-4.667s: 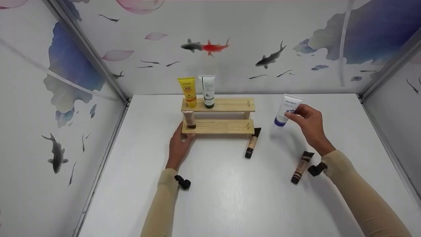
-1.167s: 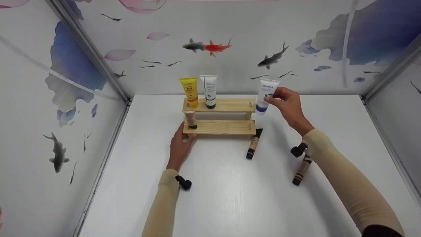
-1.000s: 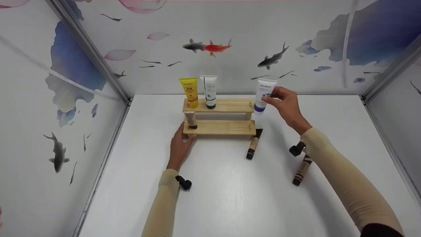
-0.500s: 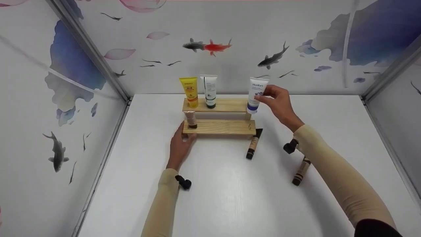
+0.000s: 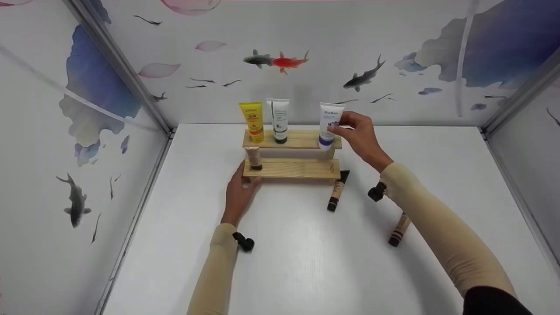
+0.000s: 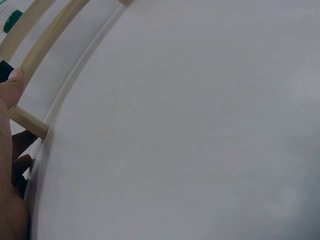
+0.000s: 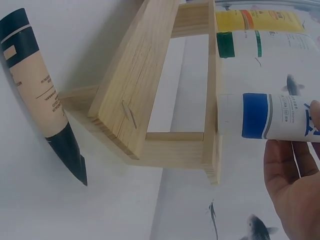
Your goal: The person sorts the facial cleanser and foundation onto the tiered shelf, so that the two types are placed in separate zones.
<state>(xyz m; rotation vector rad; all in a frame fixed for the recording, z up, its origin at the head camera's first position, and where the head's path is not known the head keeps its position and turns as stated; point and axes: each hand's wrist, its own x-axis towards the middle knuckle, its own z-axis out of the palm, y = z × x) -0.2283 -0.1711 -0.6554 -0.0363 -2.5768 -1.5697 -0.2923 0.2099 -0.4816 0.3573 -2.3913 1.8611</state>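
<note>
My left hand (image 5: 239,196) grips the left end of a two-tier wooden rack (image 5: 297,168), thumb on the lower shelf's edge in the left wrist view. Between thumb and fingers, my right hand (image 5: 362,139) pinches a white tube with a blue band (image 5: 330,117). This tube is upright, cap down, at the right part of the upper shelf; whether it touches the wood I cannot tell. On that shelf's left stand a yellow tube (image 5: 252,121) and a white tube with a green cap (image 5: 279,119). A small beige tube (image 5: 254,158) stands on the lower shelf's left end.
A beige tube with black ends (image 5: 337,190) lies by the rack's front right corner. Farther right, a brown-and-black tube (image 5: 399,231) lies partly hidden under my right forearm. The white table (image 5: 288,262) meets printed walls at the back and sides.
My right hand has carried the white-and-blue tube leftward, from right of the rack to over the upper shelf's right part. The left hand has kept its grip on the rack.
</note>
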